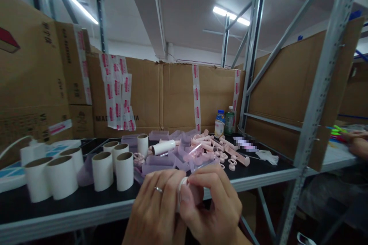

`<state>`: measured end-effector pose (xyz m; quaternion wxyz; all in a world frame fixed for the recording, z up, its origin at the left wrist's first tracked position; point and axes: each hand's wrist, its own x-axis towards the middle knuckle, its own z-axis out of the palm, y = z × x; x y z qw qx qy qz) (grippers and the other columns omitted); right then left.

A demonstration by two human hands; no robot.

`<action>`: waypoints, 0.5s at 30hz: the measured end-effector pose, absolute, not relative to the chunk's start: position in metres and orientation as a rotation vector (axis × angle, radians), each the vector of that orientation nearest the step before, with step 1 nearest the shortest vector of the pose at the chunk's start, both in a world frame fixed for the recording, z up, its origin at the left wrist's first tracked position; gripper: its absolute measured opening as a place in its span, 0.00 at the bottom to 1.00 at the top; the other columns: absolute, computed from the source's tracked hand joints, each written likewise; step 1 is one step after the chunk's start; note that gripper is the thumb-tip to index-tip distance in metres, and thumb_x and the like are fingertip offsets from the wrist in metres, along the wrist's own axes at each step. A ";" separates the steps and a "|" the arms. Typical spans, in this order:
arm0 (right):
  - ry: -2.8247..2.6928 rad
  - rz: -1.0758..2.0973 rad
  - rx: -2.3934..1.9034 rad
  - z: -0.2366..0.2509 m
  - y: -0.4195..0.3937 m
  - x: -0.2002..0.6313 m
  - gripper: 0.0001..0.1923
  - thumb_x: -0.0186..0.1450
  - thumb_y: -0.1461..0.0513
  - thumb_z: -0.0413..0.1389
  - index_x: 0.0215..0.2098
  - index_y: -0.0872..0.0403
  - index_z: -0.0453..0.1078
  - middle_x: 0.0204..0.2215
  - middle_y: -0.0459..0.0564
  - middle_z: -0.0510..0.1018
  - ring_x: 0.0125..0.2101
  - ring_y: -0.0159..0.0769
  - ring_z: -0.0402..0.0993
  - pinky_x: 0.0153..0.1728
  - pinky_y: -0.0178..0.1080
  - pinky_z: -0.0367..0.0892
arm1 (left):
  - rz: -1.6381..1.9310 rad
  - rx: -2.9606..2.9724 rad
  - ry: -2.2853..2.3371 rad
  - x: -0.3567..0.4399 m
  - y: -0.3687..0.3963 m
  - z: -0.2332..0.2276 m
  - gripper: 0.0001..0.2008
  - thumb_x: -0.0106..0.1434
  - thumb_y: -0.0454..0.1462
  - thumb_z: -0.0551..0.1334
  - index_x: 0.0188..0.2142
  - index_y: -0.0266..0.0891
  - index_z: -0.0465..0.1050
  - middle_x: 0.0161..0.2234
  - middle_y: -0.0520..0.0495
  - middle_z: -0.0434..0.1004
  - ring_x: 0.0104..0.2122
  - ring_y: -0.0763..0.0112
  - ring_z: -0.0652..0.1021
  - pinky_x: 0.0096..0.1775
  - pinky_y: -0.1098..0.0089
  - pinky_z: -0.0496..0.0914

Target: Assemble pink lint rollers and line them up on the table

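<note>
Both my hands meet at the bottom centre, in front of the table's near edge. My left hand [156, 208], with a ring on one finger, and my right hand [214, 204] are both closed around a small white roll [181, 188], most of it hidden by the fingers. Just beyond them on the black table [71, 203] lies a heap of pink plastic handles [214, 149] and pale purple covers [161, 159]. Several upright white paper rolls [115, 168] stand to the left of my hands.
Cardboard boxes [178, 95] wall in the table's back and left. Two bottles [224, 122] stand at the back right beside a metal rack post [313, 122]. Another person's hand [356, 141] rests on the neighbouring bench at far right.
</note>
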<state>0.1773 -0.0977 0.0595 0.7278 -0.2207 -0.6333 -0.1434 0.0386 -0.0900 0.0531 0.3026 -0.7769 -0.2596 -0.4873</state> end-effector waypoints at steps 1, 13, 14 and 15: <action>-1.398 -0.330 -0.489 0.060 -0.097 0.177 0.04 0.65 0.66 0.58 0.36 0.50 0.69 0.26 0.45 0.75 0.25 0.33 0.72 0.26 0.36 0.70 | -1.304 -2.059 -0.692 0.040 -0.090 0.053 0.11 0.70 0.29 0.53 0.49 0.33 0.70 0.41 0.39 0.78 0.43 0.61 0.78 0.47 0.63 0.72; -1.615 -0.239 -0.445 0.077 -0.090 0.182 0.05 0.60 0.66 0.54 0.31 0.51 0.60 0.25 0.42 0.67 0.26 0.32 0.63 0.29 0.38 0.60 | -1.289 -2.084 -0.702 0.033 -0.093 0.054 0.05 0.67 0.31 0.58 0.43 0.40 0.66 0.37 0.41 0.77 0.38 0.60 0.78 0.43 0.62 0.74; -1.627 -0.173 -0.446 0.078 -0.090 0.183 0.06 0.59 0.66 0.54 0.30 0.51 0.59 0.25 0.42 0.66 0.26 0.31 0.63 0.28 0.37 0.59 | -1.290 -2.100 -0.707 0.033 -0.093 0.053 0.05 0.67 0.31 0.59 0.42 0.40 0.66 0.37 0.41 0.77 0.38 0.60 0.78 0.44 0.61 0.75; -1.638 -0.110 -0.443 0.079 -0.091 0.183 0.07 0.57 0.67 0.54 0.29 0.51 0.58 0.25 0.42 0.66 0.26 0.31 0.63 0.28 0.37 0.58 | -1.296 -2.119 -0.708 0.033 -0.094 0.052 0.05 0.67 0.31 0.60 0.41 0.41 0.65 0.37 0.41 0.77 0.38 0.60 0.78 0.44 0.61 0.75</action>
